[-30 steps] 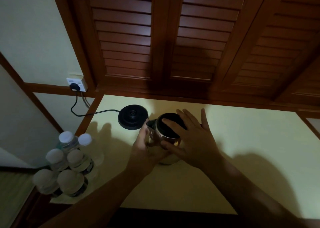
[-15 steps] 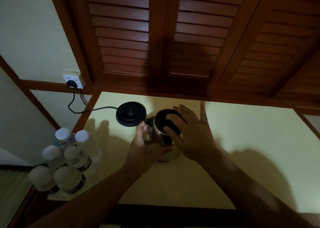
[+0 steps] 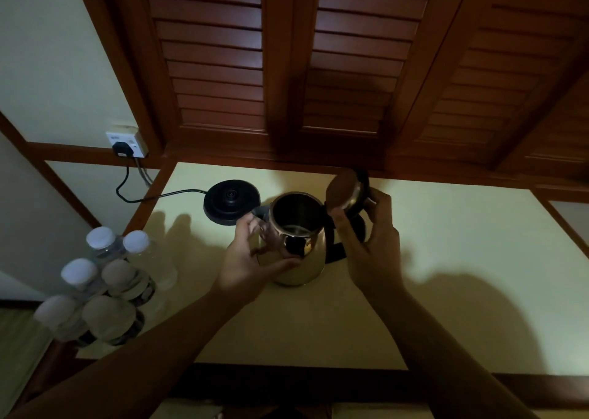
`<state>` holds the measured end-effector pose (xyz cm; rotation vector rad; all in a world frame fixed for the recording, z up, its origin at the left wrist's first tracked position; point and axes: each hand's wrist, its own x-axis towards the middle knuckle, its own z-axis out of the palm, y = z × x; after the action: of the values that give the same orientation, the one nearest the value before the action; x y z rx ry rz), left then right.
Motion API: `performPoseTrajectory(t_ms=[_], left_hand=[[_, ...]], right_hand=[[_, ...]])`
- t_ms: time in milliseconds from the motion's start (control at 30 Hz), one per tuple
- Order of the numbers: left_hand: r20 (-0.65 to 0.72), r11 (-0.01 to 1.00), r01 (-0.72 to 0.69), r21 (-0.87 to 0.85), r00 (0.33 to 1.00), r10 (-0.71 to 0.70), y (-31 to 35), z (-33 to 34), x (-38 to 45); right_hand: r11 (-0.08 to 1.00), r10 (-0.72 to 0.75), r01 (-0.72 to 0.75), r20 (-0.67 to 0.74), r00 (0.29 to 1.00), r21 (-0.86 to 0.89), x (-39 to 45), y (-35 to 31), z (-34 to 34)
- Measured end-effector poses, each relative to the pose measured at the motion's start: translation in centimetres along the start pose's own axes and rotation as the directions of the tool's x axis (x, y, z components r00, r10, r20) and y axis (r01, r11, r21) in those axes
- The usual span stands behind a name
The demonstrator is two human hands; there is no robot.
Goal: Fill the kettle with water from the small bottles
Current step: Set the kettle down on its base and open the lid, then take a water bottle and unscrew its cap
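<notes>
A shiny metal kettle [image 3: 298, 259] stands on the pale table [image 3: 446, 259], its mouth uncovered and its dark inside showing. My left hand [image 3: 248, 256] cups the kettle's left side, thumb and fingers around the body. My right hand [image 3: 371, 246] holds the round lid [image 3: 345, 192] tilted up, just right of the kettle's mouth and above its black handle. Several small water bottles [image 3: 105, 278] with white caps stand grouped at the table's left front corner.
The black kettle base [image 3: 231, 200] lies behind and left of the kettle, its cord running to a plug in the wall socket [image 3: 126, 144]. Wooden louvred shutters [image 3: 287, 61] close off the back. The table's front edge has a dark wooden rim.
My right hand has lifted the lid off the kettle and swung it up to the right, uncovering the mouth. My left hand stays on the kettle's side.
</notes>
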<state>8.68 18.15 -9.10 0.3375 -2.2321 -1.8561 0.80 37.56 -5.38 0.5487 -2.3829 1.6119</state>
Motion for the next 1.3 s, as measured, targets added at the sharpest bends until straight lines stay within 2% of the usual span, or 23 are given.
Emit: performPoseTrajectory(t_ms=[67,267,367,467,567,633,767,867,1033,1167,1233,1300], left_hand=[[-0.018,1.0,0.023,0.019,1.0,-0.023,0.2,-0.1,0.1],[-0.026,0.993,0.05,0.102,0.999,-0.048,0.7,-0.7,-0.3],[-0.087,0.994,0.053,0.092,0.995,-0.045,1.7,-1.5,-1.5],[-0.109,0.997,0.013,0.08,0.994,-0.004,3.2,-2.7,-3.2],[-0.121,0.995,-0.042,0.093,0.991,0.053,5.0,-4.5,-4.8],[-0.143,0.995,-0.069,0.069,0.987,0.078,6.1,-5.8,-5.9],[-0.169,0.987,-0.125,0.103,0.975,0.141,8.2,-8.7,-8.6],[-0.128,0.95,-0.156,0.271,0.972,0.197,9.2,-11.6,-10.8],[-0.03,0.81,-0.212,0.547,0.962,0.272,9.0,-16.9,-12.9],[0.135,0.615,-0.279,0.737,0.953,0.27,7.8,-20.8,-13.1],[0.208,0.506,-0.323,0.8,0.94,0.27,7.0,-22.0,-13.0],[0.286,0.357,-0.371,0.857,0.92,0.268,6.1,-22.7,-12.8]], right_hand=[[0.999,0.028,-0.028,-0.009,1.0,0.023,-0.3,0.4,-0.7],[0.997,0.004,-0.005,-0.015,1.0,-0.081,-1.4,0.3,-2.0],[0.962,-0.21,0.203,-0.021,0.977,-0.181,-1.7,-1.4,-2.6],[0.882,-0.436,0.432,0.018,0.9,-0.187,-1.6,-2.8,-2.2],[0.829,-0.548,0.551,0.062,0.834,-0.089,-1.5,-4.3,-0.7],[0.828,-0.557,0.56,0.084,0.826,-0.011,-1.9,-5.6,0.8],[0.85,-0.525,0.523,0.202,0.827,0.066,-3.5,-7.1,4.4],[0.875,-0.484,0.463,0.272,0.832,0.141,-5.1,-7.5,7.0],[0.908,-0.401,0.299,0.399,0.825,0.294,-7.6,-7.7,11.4],[0.95,-0.217,0.052,0.528,0.821,0.308,-10.9,-7.9,14.4],[0.963,-0.141,-0.018,0.566,0.813,0.267,-12.4,-7.8,15.7],[0.971,-0.093,-0.057,0.591,0.802,0.231,-13.6,-7.6,17.0]])
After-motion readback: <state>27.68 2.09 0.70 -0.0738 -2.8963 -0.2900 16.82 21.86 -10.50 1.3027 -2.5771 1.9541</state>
